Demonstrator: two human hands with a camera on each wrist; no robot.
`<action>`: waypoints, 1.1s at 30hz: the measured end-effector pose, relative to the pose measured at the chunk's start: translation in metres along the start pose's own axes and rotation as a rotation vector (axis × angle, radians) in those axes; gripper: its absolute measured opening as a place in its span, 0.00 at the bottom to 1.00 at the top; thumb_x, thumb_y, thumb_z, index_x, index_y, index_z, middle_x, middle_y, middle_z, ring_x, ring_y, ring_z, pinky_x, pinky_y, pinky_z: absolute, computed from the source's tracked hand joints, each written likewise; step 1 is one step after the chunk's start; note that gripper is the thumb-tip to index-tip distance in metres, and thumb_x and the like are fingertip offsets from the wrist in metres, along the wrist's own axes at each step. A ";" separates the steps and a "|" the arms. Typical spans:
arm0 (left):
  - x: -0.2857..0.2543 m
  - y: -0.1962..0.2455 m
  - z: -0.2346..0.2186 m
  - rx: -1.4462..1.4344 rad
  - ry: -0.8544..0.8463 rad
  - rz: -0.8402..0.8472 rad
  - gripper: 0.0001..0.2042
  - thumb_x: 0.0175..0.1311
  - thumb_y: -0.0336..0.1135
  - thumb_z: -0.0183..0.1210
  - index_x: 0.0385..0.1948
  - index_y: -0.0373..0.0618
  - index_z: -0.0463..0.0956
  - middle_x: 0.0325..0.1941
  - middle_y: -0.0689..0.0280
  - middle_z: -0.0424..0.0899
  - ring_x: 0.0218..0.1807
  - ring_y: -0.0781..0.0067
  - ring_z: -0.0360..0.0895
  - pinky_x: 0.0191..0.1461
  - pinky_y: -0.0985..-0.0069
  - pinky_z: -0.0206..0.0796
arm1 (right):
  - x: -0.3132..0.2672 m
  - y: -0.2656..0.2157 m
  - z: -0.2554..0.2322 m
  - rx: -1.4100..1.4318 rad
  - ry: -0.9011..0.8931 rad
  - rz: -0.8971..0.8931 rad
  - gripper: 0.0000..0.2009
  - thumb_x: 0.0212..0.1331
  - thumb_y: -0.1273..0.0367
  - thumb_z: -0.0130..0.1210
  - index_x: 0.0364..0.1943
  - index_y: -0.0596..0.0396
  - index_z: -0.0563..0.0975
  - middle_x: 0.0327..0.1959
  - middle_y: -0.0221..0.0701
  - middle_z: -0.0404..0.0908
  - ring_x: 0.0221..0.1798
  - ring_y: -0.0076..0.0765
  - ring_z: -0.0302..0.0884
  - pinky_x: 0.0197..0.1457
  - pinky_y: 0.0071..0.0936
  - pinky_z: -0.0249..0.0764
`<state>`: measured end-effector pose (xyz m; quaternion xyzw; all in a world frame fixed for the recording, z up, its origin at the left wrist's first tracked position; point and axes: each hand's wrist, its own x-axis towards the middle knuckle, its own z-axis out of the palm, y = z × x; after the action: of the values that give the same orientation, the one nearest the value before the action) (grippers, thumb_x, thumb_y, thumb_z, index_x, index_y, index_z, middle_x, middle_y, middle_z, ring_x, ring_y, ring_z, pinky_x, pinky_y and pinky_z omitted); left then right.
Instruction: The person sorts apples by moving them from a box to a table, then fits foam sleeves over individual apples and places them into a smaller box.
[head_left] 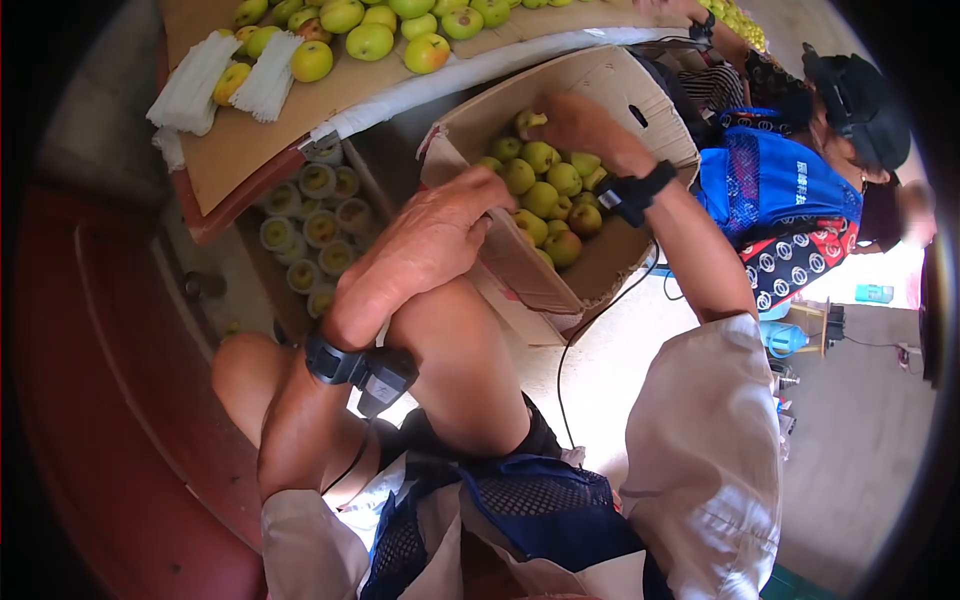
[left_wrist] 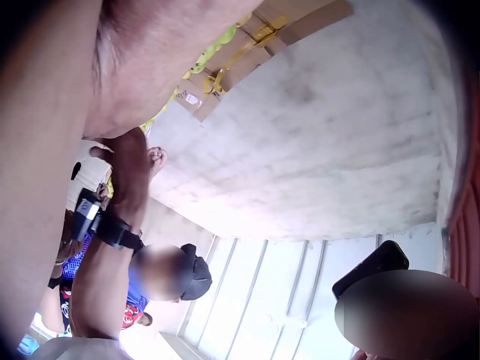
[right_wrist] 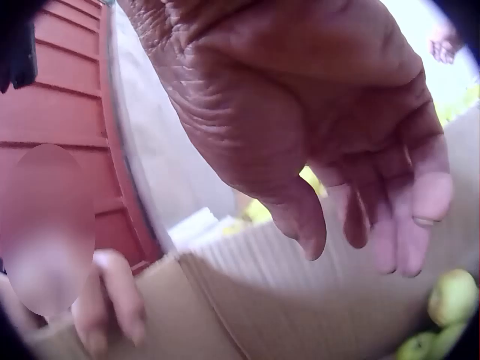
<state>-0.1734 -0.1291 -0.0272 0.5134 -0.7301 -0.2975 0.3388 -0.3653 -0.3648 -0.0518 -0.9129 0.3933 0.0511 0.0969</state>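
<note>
A cardboard box (head_left: 600, 285) holds a heap of green-yellow apples (head_left: 545, 185), some with a reddish blush. Over the heap is my right hand (head_left: 585, 130), palm facing down. In the right wrist view its fingers (right_wrist: 409, 240) extend loosely, thumb apart, with no apple between them. One green apple (head_left: 530, 122) shows right at its fingertips in the head view. My left hand (head_left: 435, 230) is at the near left rim of the box; in the right wrist view its fingers (right_wrist: 120, 300) bend over the cardboard edge. The left wrist view leaves those fingers out.
Above the box, a cardboard-covered table (head_left: 250, 145) carries many apples and white foam nets (head_left: 195, 85). Foam-wrapped apples (head_left: 320, 228) fill a container below it. A person in a blue vest (head_left: 765, 180) is close on the right. A black cable (head_left: 565, 370) hangs beside the box.
</note>
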 end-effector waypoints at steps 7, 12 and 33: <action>0.010 0.002 -0.010 -0.013 -0.014 -0.057 0.14 0.64 0.21 0.51 0.49 0.45 0.77 0.53 0.58 0.78 0.52 0.46 0.79 0.53 0.56 0.72 | 0.034 0.027 0.082 0.306 -0.148 0.351 0.52 0.58 0.42 0.64 0.75 0.67 0.55 0.55 0.52 0.84 0.63 0.57 0.80 0.64 0.49 0.75; 0.014 0.004 -0.014 -0.029 -0.045 -0.104 0.14 0.64 0.20 0.53 0.49 0.44 0.76 0.54 0.58 0.77 0.52 0.44 0.79 0.54 0.54 0.72 | 0.041 0.008 0.084 0.143 -0.207 0.443 0.56 0.59 0.46 0.64 0.79 0.64 0.42 0.59 0.53 0.82 0.64 0.56 0.79 0.65 0.47 0.75; 0.013 -0.005 -0.010 -0.007 -0.040 -0.045 0.14 0.63 0.22 0.57 0.51 0.41 0.76 0.54 0.57 0.76 0.56 0.46 0.78 0.57 0.56 0.71 | 0.023 0.013 0.032 0.771 -0.035 0.491 0.40 0.57 0.63 0.69 0.73 0.40 0.60 0.46 0.38 0.82 0.36 0.39 0.84 0.20 0.32 0.77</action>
<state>-0.1656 -0.1440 -0.0224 0.5226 -0.7239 -0.3178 0.3192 -0.3597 -0.3824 -0.0890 -0.6888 0.5867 -0.0620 0.4212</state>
